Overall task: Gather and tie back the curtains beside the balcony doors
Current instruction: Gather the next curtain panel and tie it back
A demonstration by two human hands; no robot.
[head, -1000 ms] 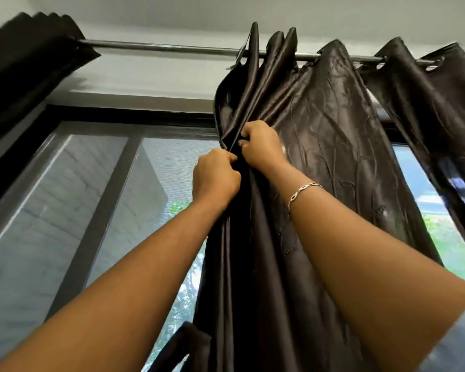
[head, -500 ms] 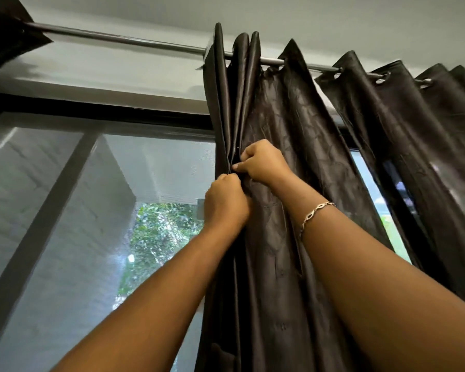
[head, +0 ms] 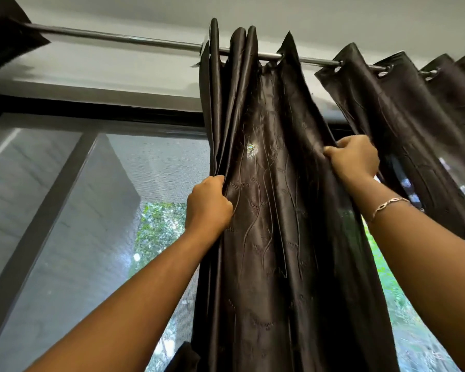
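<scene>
Daylight fills the background through a grey-framed balcony door with mesh-covered glass, with green leaves beyond it. The left hand is curled tightly round the bunched leading edge of the dark brown, glossy, embossed curtain, fingers tucked into the stacked pleats. The right hand, higher and off to the right of it, is closed on a further fold of the same cloth, fingers curled over the crease; a thin silver chain bracelet sits on that wrist. Between the two hands one panel of cloth lies stretched almost flat, so the left hand seems to anchor the pleats already collected while the right has reached out for the next one to bring across. Above both hands the curtain hangs by its eyelets from a slim grey metal rod, and right of the right hand more loose folds wait. Gathering looks only partly done; no tie-back is visible. Far above and left of the left hand, a corner of another dark curtain shows.
</scene>
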